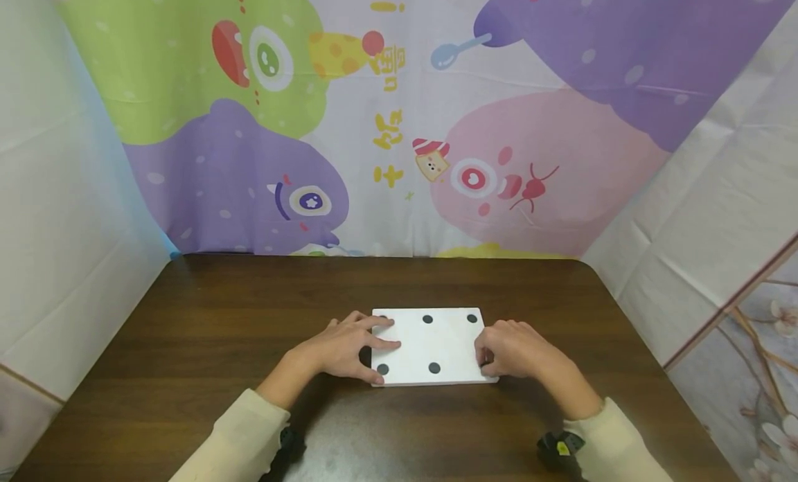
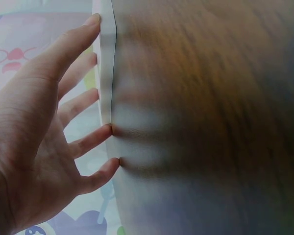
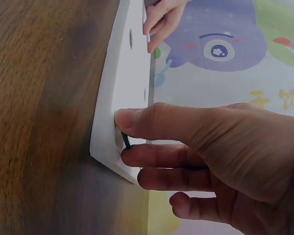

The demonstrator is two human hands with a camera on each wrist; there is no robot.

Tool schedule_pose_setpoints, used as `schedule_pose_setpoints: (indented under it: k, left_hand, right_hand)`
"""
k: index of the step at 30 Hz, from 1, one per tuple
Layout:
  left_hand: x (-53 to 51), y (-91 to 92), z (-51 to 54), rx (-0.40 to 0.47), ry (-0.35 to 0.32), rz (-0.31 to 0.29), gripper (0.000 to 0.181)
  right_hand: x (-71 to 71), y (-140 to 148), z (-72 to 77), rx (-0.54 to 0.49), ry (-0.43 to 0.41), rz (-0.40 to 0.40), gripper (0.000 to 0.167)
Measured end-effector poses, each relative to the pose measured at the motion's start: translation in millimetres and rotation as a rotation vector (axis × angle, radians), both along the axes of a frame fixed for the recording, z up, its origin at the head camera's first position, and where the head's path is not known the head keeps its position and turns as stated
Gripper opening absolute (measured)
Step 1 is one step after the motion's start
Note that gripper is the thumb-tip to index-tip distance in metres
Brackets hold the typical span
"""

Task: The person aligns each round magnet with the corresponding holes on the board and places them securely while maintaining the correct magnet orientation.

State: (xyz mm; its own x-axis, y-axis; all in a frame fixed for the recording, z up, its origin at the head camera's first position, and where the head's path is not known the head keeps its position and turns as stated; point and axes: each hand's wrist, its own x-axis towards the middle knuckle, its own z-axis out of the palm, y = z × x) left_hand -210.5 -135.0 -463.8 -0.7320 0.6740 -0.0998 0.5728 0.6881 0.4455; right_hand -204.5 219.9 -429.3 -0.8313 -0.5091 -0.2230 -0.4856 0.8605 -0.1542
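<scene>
A white rectangular board lies on the table, with several black round dots in two rows on its top. My left hand rests on the board's left end with its fingers spread; the left wrist view shows the thumb and fingertips along the board's edge. At the near right corner, my right hand pinches a thin black disc between thumb and index finger, over the white surface. Whether the disc still touches the board is hidden by the fingers. The right hand's other fingers are bent.
The brown wooden table extends around the board on all sides. A cartoon-printed curtain hangs behind its far edge, and pale cloth hangs at both sides. A dark band sits by the right sleeve.
</scene>
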Motion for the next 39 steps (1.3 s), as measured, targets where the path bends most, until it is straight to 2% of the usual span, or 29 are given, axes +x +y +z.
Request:
schedule_pose_setpoints:
  k: [11,16,18,19,22,25,26,33,39]
  left_hand:
    - [-0.7,2.2,-0.2,-0.028,0.002,0.012,0.073]
    - [-0.7,2.2,-0.1,-0.024,0.003,0.011,0.074]
    - [-1.6,1.7,-1.3,-0.025,0.003,0.013,0.074]
    - [-5.5,-0.2,-8.2,-0.013,0.006,0.013,0.074]
    - [-6.4,-1.0,-9.3,-0.013,0.010,0.015,0.074]
    - [-5.8,-1.4,-8.8,-0.011,0.010,0.015,0.074]
    - [-2.2,0.1,-2.1,-0.022,0.006,0.017,0.074]
    - [-2.6,2.3,-1.6,-0.023,0.006,0.012,0.075]
    - [-1.8,2.7,-1.8,-0.032,-0.005,0.019,0.075]
  right_hand:
    - [2.1,-3.4,3.5,0.001,0.004,-0.001,0.024]
    - [2.0,-3.2,2.3,-0.019,0.021,0.019,0.020]
    - [1.5,-2.8,1.8,-0.024,0.022,0.022,0.019]
    - [1.5,-2.8,1.4,-0.024,0.023,0.022,0.019]
    - [1.8,-2.9,1.0,-0.028,0.024,0.017,0.018]
    - [2.3,-2.9,0.6,-0.025,0.030,0.019,0.018]
    - [2.3,-2.7,0.5,-0.025,0.030,0.018,0.018]
    - [1.0,-0.4,-1.2,-0.014,0.019,0.002,0.018]
    - [0.2,1.2,-2.6,-0.025,0.027,0.023,0.015]
